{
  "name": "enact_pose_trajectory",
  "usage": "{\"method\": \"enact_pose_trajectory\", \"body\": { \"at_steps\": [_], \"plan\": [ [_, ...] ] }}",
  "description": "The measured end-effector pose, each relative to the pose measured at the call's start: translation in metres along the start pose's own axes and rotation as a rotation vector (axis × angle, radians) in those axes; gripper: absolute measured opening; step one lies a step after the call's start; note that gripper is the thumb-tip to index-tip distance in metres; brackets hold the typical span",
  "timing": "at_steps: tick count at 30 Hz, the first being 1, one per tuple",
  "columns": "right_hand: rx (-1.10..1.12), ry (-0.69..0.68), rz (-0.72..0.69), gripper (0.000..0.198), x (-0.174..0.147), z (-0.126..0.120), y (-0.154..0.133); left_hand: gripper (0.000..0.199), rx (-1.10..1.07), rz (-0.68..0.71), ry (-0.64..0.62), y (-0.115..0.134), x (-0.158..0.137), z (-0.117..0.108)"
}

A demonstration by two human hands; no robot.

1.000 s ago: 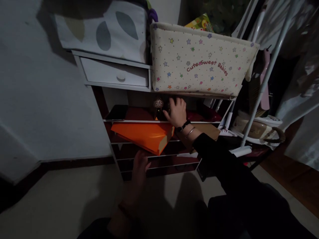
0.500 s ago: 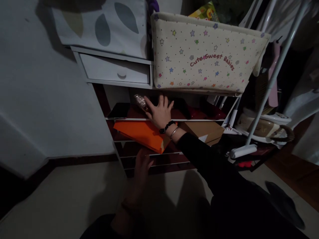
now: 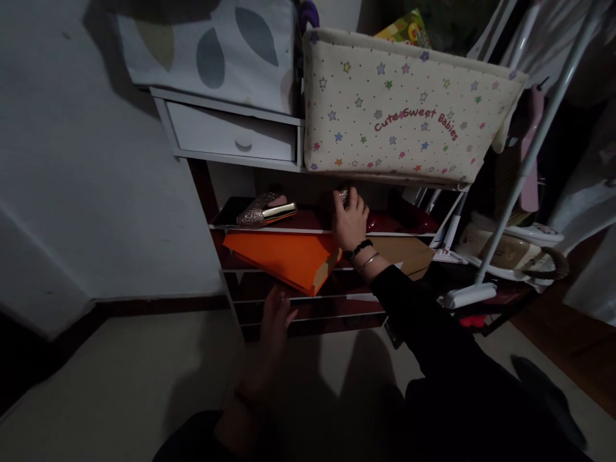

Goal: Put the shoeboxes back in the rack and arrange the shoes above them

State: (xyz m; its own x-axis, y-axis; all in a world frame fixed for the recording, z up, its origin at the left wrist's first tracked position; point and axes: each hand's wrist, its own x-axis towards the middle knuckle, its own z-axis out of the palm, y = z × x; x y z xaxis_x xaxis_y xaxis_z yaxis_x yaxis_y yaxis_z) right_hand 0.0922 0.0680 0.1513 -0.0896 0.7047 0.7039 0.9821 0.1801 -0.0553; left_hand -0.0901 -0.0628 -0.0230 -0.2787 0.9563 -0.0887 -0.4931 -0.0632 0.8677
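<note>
My right hand reaches into the upper shelf of a low white rack, fingers curled around a small glittery shoe that is mostly hidden behind them. A matching glittery shoe with a gold heel lies on its side at the left end of that shelf, apart from the hand. My left hand hovers low before the rack's bottom shelves, fingers apart, holding nothing. An orange box sticks out tilted from the shelf below.
A star-printed fabric basket and a leaf-printed fabric bin sit on top of the rack, above a white drawer. A brown cardboard box lies right of the orange one. A white metal stand and bags crowd the right.
My right hand carried a glittery shoe to the left end of the shelf, let it go, then moved back right onto a second glittery shoe. The left hand barely moved.
</note>
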Motion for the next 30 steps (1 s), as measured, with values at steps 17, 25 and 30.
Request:
{"method": "enact_pose_trajectory", "body": {
  "at_steps": [17,25,30],
  "plan": [
    [0.146,0.097,0.176,0.071,-0.005,-0.002,0.056,0.05,0.058,0.001,-0.065,-0.015,0.0,0.009],
    [0.16,-0.02,-0.147,0.079,-0.006,0.002,0.014,0.039,0.052,-0.052,-0.02,-0.02,0.006,0.022],
    [0.157,-0.025,-0.037,0.076,-0.015,0.004,0.029,0.043,0.061,-0.06,-0.034,-0.019,0.006,0.025]
  ]
}}
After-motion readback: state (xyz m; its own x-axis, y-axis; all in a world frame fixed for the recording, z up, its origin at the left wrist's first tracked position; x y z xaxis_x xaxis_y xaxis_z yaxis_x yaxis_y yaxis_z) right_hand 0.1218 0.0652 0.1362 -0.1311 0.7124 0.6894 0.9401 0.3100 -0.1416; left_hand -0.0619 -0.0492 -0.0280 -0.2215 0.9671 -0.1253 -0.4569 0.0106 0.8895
